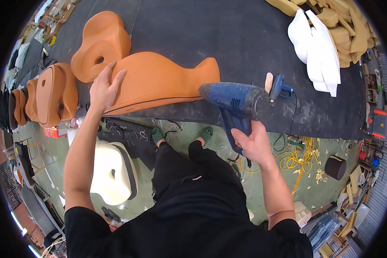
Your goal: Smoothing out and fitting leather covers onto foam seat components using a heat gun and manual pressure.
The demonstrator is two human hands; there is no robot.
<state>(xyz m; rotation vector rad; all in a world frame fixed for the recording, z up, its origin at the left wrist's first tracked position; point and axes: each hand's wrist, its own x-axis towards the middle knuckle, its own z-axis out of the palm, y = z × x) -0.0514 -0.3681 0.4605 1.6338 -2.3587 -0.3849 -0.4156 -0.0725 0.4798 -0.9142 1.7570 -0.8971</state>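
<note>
An orange padded cushion (157, 79) with a curved outline and a dark seam along its near edge lies on the black-topped table. My left hand (104, 88) rests on its left end, fingers and thumb apart. In my right hand (256, 144) is the handle of a blue heat gun (236, 96), its nozzle pointing left at the cushion's right end. Whether the nozzle touches the cover, I cannot tell. Behind my left hand sits another orange cushion (101, 41) with a hole in it.
A smaller blue heat gun (277, 88) and a light flat piece (268, 81) lie to the right. White shaped pieces (316, 53) and tan foam (344, 38) are piled far right. More cushions (49, 94) stand left. Yellow cable (303, 157) coils on the floor.
</note>
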